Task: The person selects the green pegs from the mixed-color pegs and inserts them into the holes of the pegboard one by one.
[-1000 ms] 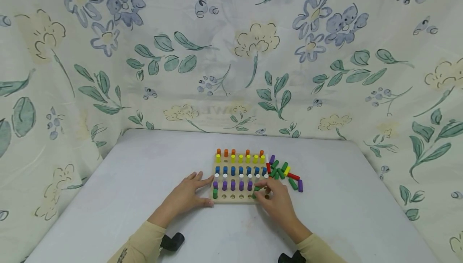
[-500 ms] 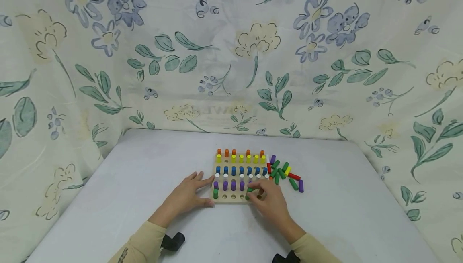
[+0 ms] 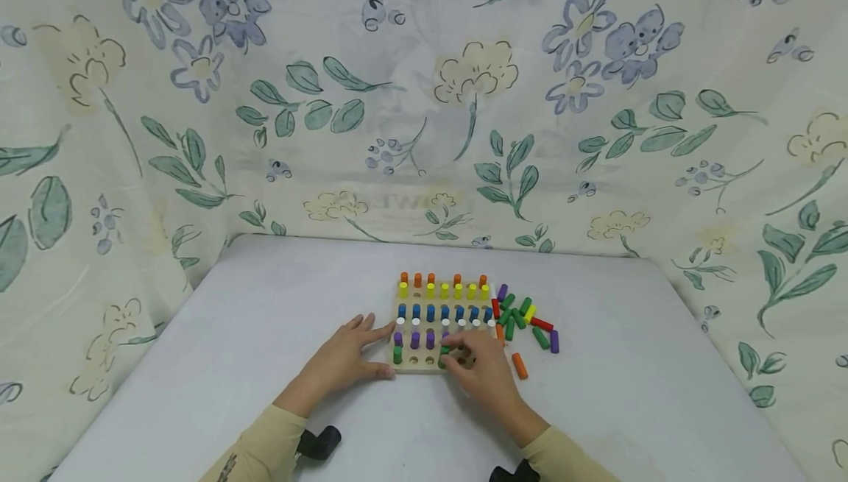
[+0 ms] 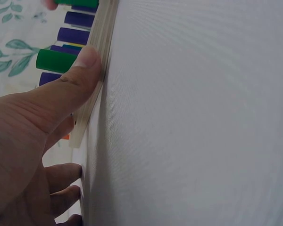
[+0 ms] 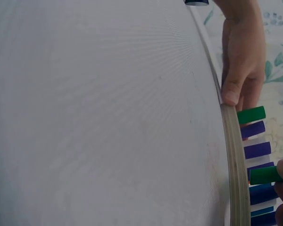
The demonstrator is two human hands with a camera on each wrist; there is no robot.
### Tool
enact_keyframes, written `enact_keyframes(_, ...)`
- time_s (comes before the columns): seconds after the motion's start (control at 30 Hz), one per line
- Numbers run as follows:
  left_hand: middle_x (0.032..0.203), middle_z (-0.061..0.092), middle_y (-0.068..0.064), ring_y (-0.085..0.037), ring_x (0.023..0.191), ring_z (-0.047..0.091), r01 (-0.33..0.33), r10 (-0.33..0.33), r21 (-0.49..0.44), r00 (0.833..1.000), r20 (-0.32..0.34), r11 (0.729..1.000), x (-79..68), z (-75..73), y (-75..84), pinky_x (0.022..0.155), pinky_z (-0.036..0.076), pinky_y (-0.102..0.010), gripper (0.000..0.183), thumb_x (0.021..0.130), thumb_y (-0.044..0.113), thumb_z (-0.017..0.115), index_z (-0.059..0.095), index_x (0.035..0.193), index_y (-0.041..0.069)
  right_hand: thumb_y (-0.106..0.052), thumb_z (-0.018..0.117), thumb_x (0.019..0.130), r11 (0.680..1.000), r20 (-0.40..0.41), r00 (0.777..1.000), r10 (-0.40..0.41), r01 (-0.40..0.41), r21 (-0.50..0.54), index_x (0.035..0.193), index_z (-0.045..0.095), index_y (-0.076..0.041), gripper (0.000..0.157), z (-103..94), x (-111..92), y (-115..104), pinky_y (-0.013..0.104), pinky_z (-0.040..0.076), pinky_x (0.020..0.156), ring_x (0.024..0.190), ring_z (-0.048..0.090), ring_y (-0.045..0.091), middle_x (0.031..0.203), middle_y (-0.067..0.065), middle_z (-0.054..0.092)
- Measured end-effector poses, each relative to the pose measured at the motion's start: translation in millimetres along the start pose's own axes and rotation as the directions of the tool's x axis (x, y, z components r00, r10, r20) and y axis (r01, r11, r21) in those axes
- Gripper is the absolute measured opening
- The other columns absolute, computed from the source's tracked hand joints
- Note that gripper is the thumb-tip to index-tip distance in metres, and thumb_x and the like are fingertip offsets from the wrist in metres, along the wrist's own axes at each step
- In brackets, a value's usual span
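A wooden pegboard lies on the table, with rows of orange, yellow, blue, white and purple pegs standing in it. My left hand steadies its left front corner, the thumb against the front edge and the straight index finger along the left side. Thumb and fingertips of my right hand pinch a green peg, held upright over the front row. Another green peg stands at that row's left end, with bare holes between the two. My right hand hides the row's right part.
Right of the board lie loose pegs: several green ones, a yellow one, a red one, a purple one and an orange one. A floral cloth hangs behind the white table.
My right hand has moved left along the front row with the green peg. This uncovers the loose orange peg at the right. My left hand has stayed at the corner.
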State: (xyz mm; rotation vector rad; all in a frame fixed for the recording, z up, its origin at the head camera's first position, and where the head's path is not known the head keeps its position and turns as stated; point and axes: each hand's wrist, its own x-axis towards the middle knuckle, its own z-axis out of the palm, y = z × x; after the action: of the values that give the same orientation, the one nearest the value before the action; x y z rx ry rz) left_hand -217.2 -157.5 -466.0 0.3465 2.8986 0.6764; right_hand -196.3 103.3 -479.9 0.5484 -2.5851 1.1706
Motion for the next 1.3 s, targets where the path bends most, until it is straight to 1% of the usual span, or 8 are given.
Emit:
enact_keyframes(0.1, 0.159, 0.038, -0.023, -0.046, 0.149, 0.027, 0.000, 0.000, 0.007, 1.000, -0.003, 1.000, 0.2, -0.3, 0.5, 0.112, 0.032, -0.068, 0.089, 0.073, 0.057, 0.084, 0.053, 0.150, 0.025, -0.015, 0.078, 0.089, 1.000, 0.001, 1.000, -0.007, 0.007, -0.006, 0.107, 0.074, -0.018, 0.019, 1.5, 1, -1, 0.028, 0.051, 0.077, 0.089, 0.060, 0.012, 0.099, -0.011, 0.071)
enact_keyframes(0.4, 0.159, 0.038, -0.022, -0.046, 0.149, 0.027, 0.013, -0.013, 0.012, 1.000, 0.003, 1.000, -0.1, -2.0, 3.1, 0.111, 0.033, -0.069, 0.088, 0.074, 0.057, 0.084, 0.053, 0.150, 0.025, -0.015, 0.079, 0.090, 1.000, 0.011, 1.000, -0.016, 0.016, -0.016, 0.107, 0.075, -0.018, 0.017, 9.3, 3, -3, 0.026, 0.049, 0.073, 0.085, 0.055, 0.011, 0.096, -0.012, 0.069)
enact_keyframes(0.6, 0.159, 0.038, -0.022, -0.046, 0.149, 0.028, 0.015, -0.015, 0.011, 1.000, 0.004, 1.000, -0.2, -1.8, 2.9, 0.111, 0.033, -0.069, 0.088, 0.074, 0.057, 0.084, 0.053, 0.150, 0.025, -0.016, 0.079, 0.090, 0.999, 0.014, 0.999, -0.043, 0.043, 0.007, 0.106, 0.075, -0.020, 0.017, 14.1, 5, -6, 0.033, 0.046, 0.081, 0.086, 0.058, 0.010, 0.094, -0.014, 0.070)
enact_keyframes(0.77, 0.159, 0.039, -0.022, -0.047, 0.149, 0.028, 0.009, -0.009, 0.007, 1.000, -0.002, 1.000, 0.0, -0.6, 1.7, 0.111, 0.033, -0.069, 0.089, 0.073, 0.059, 0.083, 0.053, 0.150, 0.025, -0.019, 0.079, 0.090, 0.999, 0.030, 0.999, -0.042, 0.042, -0.005, 0.107, 0.074, -0.020, 0.017, 17.6, 7, -8, 0.038, 0.044, 0.085, 0.091, 0.059, 0.009, 0.099, -0.014, 0.071)
enact_keyframes(0.9, 0.158, 0.039, -0.022, -0.047, 0.148, 0.028, 0.001, -0.001, 0.003, 1.000, -0.006, 1.000, -0.3, -0.2, 0.9, 0.110, 0.034, -0.069, 0.088, 0.073, 0.058, 0.083, 0.053, 0.150, 0.025, -0.019, 0.079, 0.091, 0.999, 0.051, 0.998, -0.045, 0.045, 0.002, 0.107, 0.075, -0.020, 0.017, 19.3, 9, -11, 0.041, 0.044, 0.087, 0.094, 0.059, 0.011, 0.099, -0.012, 0.072)
enact_keyframes(1.0, 0.158, 0.039, -0.022, -0.046, 0.148, 0.028, -0.005, 0.005, 0.003, 1.000, -0.008, 1.000, -0.5, -0.9, 1.2, 0.110, 0.034, -0.069, 0.087, 0.074, 0.058, 0.083, 0.054, 0.149, 0.025, -0.020, 0.079, 0.091, 0.999, 0.066, 0.997, -0.047, 0.047, 0.013, 0.107, 0.075, -0.020, 0.017, 20.7, 11, -12, 0.040, 0.046, 0.089, 0.094, 0.060, 0.012, 0.100, -0.012, 0.073)
enact_keyframes(1.13, 0.158, 0.039, -0.023, -0.046, 0.149, 0.028, -0.006, 0.006, 0.000, 1.000, -0.007, 1.000, -0.7, -1.9, 2.6, 0.111, 0.033, -0.069, 0.087, 0.074, 0.057, 0.084, 0.054, 0.149, 0.024, -0.019, 0.078, 0.091, 0.998, 0.072, 0.996, -0.058, 0.057, 0.020, 0.108, 0.076, -0.020, 0.016, 23.4, 12, -14, 0.035, 0.048, 0.085, 0.092, 0.059, 0.011, 0.100, -0.013, 0.073)
enact_keyframes(1.3, 0.157, 0.039, -0.024, -0.046, 0.148, 0.028, -0.006, 0.006, 0.004, 1.000, -0.003, 1.000, -0.5, -2.2, 3.1, 0.111, 0.033, -0.069, 0.087, 0.074, 0.056, 0.084, 0.054, 0.149, 0.024, -0.019, 0.079, 0.091, 0.997, 0.058, 0.996, -0.074, 0.074, 0.008, 0.106, 0.076, -0.022, 0.016, 25.9, 12, -14, 0.031, 0.044, 0.080, 0.088, 0.053, 0.009, 0.096, -0.014, 0.072)
